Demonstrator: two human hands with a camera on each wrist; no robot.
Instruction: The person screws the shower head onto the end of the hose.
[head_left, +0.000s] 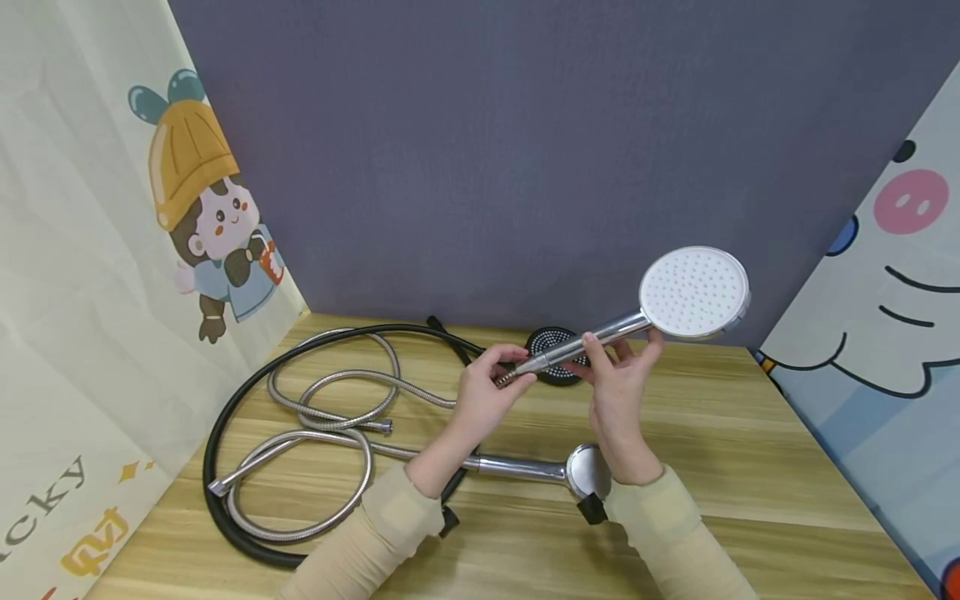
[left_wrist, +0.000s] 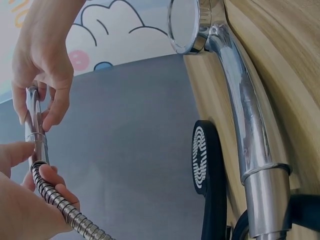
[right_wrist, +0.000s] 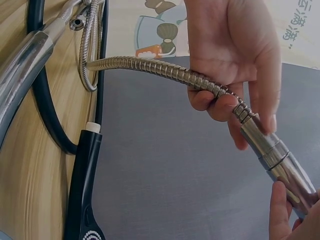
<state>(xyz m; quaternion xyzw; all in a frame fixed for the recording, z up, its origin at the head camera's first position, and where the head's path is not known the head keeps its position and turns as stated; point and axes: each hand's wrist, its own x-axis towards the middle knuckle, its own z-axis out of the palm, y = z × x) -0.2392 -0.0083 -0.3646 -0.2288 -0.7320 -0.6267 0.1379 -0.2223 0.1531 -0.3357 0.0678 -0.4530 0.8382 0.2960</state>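
A chrome hand shower head point(head_left: 696, 292) with a round white spray face is held up above the table, tilted, its face toward me. My right hand point(head_left: 621, 400) grips its handle between thumb and fingers. At the handle's lower end, my left hand point(head_left: 486, 393) holds a ribbed metal shower hose point(right_wrist: 150, 68), fingers curled under it. In the right wrist view, the left thumb lies along the chrome end sleeve point(right_wrist: 260, 142), which meets the handle in line. Any thread inside the joint is hidden.
A second chrome shower head point(head_left: 521, 468) lies under my forearms. Behind the hands is a black shower head point(head_left: 555, 354). Coiled metal hose point(head_left: 367, 475) and a black hose point(head_left: 213, 450) cover the left of the wooden table point(head_left: 750, 467). A grey panel point(head_left: 525, 167) stands behind.
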